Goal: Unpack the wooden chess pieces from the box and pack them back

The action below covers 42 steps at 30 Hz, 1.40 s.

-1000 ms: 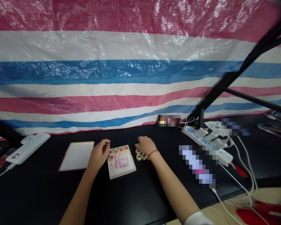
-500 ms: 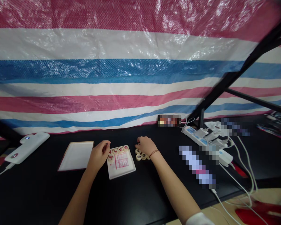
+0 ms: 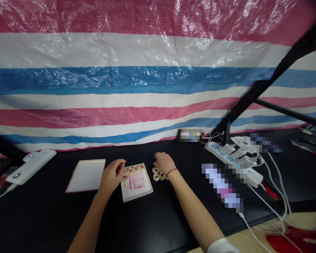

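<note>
Left hand (image 3: 112, 175): fingers curled narrow, tips down at the far left corner of the shallow white square tray with red grid lines (image 3: 137, 184). The tips are on or just over one of the round pale wooden game pieces with red characters (image 3: 133, 169). Cannot tell whether a piece is pinched. These pieces sit in a row along the tray's far edge, with one more by its left edge.

Right hand (image 3: 163, 162): knuckles up, fingers bent down towards the bench. The grip is hidden, so cannot tell if anything is held. Thin red cord bracelet (image 3: 172, 171) on the wrist. A small cluster of loose pale round pieces (image 3: 157, 175) lies on the black bench (image 3: 147, 218) at the near side of this hand, just right of the tray.

Outward:
- Flat white rectangular lid with a brown rim (image 3: 86, 174), left of the tray, beside the left wrist.
- White oblong device with a small light (image 3: 31, 165), far left.
- White power strip with plugs and white cables (image 3: 226, 151), well to the right.
- Red, white and blue striped plastic tarpaulin (image 3: 147, 88), hanging behind the bench's far edge.
- Black metal frame bars (image 3: 265, 79), crossing at the right.
</note>
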### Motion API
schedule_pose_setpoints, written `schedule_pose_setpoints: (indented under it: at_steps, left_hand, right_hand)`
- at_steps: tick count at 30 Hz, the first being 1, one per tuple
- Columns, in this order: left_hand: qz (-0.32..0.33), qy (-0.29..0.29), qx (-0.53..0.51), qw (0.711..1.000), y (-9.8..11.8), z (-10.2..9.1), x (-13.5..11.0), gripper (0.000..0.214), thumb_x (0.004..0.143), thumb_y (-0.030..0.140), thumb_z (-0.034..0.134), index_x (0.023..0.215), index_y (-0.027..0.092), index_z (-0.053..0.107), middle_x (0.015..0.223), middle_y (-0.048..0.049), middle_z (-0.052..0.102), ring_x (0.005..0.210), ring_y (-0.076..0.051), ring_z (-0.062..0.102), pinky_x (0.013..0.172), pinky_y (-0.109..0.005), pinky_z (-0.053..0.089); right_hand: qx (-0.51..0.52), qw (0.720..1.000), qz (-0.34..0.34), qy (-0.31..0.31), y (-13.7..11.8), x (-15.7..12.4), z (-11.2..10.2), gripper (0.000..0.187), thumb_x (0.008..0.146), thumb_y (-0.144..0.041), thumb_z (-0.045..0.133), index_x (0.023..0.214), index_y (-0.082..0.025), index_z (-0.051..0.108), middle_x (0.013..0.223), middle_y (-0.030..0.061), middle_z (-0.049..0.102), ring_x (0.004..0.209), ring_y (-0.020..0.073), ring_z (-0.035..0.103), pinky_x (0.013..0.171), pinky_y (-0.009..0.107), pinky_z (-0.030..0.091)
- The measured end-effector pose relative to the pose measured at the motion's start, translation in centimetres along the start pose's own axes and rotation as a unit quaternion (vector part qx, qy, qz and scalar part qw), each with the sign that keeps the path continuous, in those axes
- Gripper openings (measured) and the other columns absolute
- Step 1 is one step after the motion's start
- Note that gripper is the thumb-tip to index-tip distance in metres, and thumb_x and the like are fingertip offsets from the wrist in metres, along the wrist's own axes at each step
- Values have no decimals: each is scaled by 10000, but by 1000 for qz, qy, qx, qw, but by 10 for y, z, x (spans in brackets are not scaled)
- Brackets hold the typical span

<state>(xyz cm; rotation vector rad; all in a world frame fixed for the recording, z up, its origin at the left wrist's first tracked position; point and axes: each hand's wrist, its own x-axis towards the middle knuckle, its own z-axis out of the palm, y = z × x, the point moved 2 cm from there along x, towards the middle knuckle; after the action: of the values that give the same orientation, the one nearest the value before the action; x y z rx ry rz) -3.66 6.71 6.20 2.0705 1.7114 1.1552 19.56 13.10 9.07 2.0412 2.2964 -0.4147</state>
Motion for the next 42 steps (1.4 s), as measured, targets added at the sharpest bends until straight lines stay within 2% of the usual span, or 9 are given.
schedule_pose_setpoints:
  at_steps: [4,7,9,12,18,24,30,37,42]
  left_hand:
    - [74,-4,14,997,12,7,-5,248,877,315,518,1070,231,650,998,-56,663,920,-182,648,842,-316,533]
    - [119,-13,5,993,23,15,-10,337,862,343,567,1184,251,604,1149,-66,627,1053,-201,623,938,-330,512]
    - [134,-26,-10,991,27,20,-13,344,875,331,557,1209,251,583,1154,-59,630,1052,-193,627,949,-319,512]
    - [136,-33,-27,990,29,23,-15,288,901,308,527,1173,241,592,1140,-54,634,1040,-178,631,953,-305,509]
    - [102,-55,-33,993,25,24,-14,257,895,308,542,1140,255,596,1058,-31,645,976,-167,642,891,-296,527]
    - [91,-9,-36,995,18,12,-8,152,888,299,542,955,232,661,1006,-43,624,933,-168,642,845,-291,532]
    - [35,34,-56,997,7,2,-4,130,854,328,593,869,228,675,969,-37,652,891,-166,648,825,-295,534]
    - [13,-23,-70,997,8,5,-6,134,860,334,586,876,230,669,962,-25,697,859,-161,665,794,-289,549]
    - [27,-15,-68,997,8,6,-5,123,859,324,585,862,223,656,976,-33,693,882,-168,669,822,-321,548]
  right_hand:
    - [113,990,-61,55,-9,-13,-3,234,818,-298,613,1024,-211,682,912,58,722,859,214,672,718,271,451]
    - [318,931,-168,67,-24,-28,5,225,788,-329,653,978,-213,685,847,9,720,744,150,662,683,231,465]
    - [411,888,-201,49,-33,-36,14,228,780,-321,657,976,-206,675,850,6,717,727,141,658,664,224,480]
    - [480,854,-197,43,-39,-41,28,232,779,-315,655,979,-198,661,850,15,713,759,153,665,680,238,502]
    - [531,828,-174,48,-36,-38,41,260,773,-379,677,950,-190,659,842,24,698,697,133,643,613,225,505]
    - [616,775,-132,46,-27,-35,43,320,784,-452,650,947,-177,630,746,20,669,594,132,621,534,241,527]
    - [635,764,-85,70,-19,-30,46,347,755,-476,669,901,-165,620,650,-6,626,534,108,576,539,232,504]
    - [617,780,-83,67,-17,-29,48,348,765,-481,647,906,-165,613,656,-8,615,547,113,581,520,226,466]
    - [602,791,-86,69,-14,-28,50,345,773,-488,627,914,-174,612,660,-5,616,552,124,589,518,239,472]
